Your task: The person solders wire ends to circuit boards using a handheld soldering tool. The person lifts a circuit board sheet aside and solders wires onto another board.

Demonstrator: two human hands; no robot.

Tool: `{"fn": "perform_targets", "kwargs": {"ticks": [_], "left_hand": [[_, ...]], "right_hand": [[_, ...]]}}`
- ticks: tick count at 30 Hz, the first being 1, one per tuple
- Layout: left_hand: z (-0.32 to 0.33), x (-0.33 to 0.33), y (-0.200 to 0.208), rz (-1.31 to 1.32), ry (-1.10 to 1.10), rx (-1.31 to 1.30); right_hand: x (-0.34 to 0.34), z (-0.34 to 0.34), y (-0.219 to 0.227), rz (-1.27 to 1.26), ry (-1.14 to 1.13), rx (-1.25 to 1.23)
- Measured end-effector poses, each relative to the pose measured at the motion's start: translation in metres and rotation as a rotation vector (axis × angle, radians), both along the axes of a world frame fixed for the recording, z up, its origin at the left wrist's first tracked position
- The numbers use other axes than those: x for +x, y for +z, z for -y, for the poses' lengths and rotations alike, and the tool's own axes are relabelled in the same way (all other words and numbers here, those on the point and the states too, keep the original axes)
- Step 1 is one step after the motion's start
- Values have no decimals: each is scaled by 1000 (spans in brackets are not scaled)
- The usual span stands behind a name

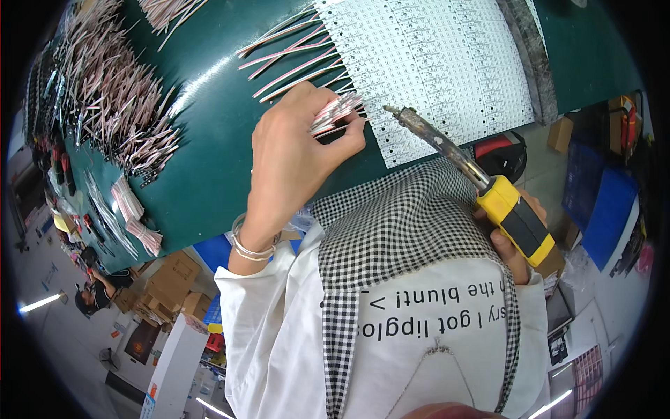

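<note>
My left hand [293, 140] is closed around a bundle of short wires [336, 115], white and reddish, at the left edge of a white circuit board panel [440, 77]. Its thumb and fingertips pinch the wires close to that edge. A soldering iron [520, 216] with a yellow and black handle is in my right hand [511, 257], whose fingers wrap the grip from behind. The iron's dark tip points up and left over the panel, a short way right of my left fingertips. Several similar wires [296, 66] stick out leftward along the panel's upper left edge.
A large heap of wires [112, 84] covers the left of the green table [209, 167]. Tied wire bundles [132, 213] lie nearer its front left. A dark grey bar [529, 56] runs along the panel's right side. Cardboard boxes [167, 283] and a blue bin [604, 216] stand beyond the table.
</note>
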State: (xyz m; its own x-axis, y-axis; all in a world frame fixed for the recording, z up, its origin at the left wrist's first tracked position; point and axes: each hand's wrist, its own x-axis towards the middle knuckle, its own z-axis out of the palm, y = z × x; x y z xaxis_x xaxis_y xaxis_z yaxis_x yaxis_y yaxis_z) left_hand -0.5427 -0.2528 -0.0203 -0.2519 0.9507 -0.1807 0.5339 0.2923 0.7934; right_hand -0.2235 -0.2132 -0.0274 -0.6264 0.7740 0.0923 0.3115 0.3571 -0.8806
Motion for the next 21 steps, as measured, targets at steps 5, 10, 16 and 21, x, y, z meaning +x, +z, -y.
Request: {"fn": "perform_targets", "kwargs": {"ticks": [5,10,16,21], "left_hand": [[-6,1,-3,-164,-11,-11],[-6,0,-7,-154,-11,-20],[-6,-3,-8,-150,3,-10],[-5,-4,-7,-151,-1,-12]], "right_hand": [[-7,-3,-1,34,42,47],[-15,-6,-4,41,73,170],[-25,-11,1,38,96,128],[-19,-10,2,49,126,140]]}}
